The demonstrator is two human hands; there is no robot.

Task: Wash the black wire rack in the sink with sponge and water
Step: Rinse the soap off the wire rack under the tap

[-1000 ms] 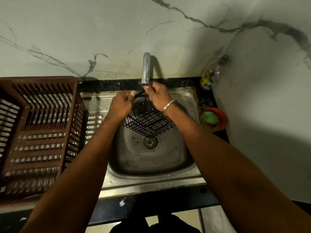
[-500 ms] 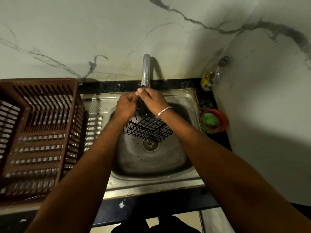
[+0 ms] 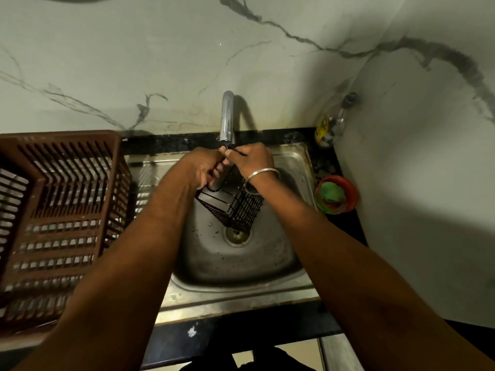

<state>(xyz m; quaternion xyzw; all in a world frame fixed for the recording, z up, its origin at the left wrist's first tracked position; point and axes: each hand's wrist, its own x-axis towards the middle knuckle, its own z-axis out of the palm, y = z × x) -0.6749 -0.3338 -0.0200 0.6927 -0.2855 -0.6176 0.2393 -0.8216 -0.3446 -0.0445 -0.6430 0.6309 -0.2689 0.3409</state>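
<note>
Holding one black wire rack (image 3: 235,207), left hand (image 3: 205,167) and right hand (image 3: 251,159) both grasping it, over one sink (image 3: 241,266)

Dim, yellow-green light. The wall (image 3: 160,49) above is brightest. The tap (image 3: 227,116) throws a shadow to its right, and broad shadow covers the right-hand wall. Faint glints show on the tap and the sink (image 3: 241,298) rim. The black wire rack (image 3: 241,210) is sharp. Wide-angle bending curves the edges, and the brown crate (image 3: 53,210) smears at lower left.
</note>
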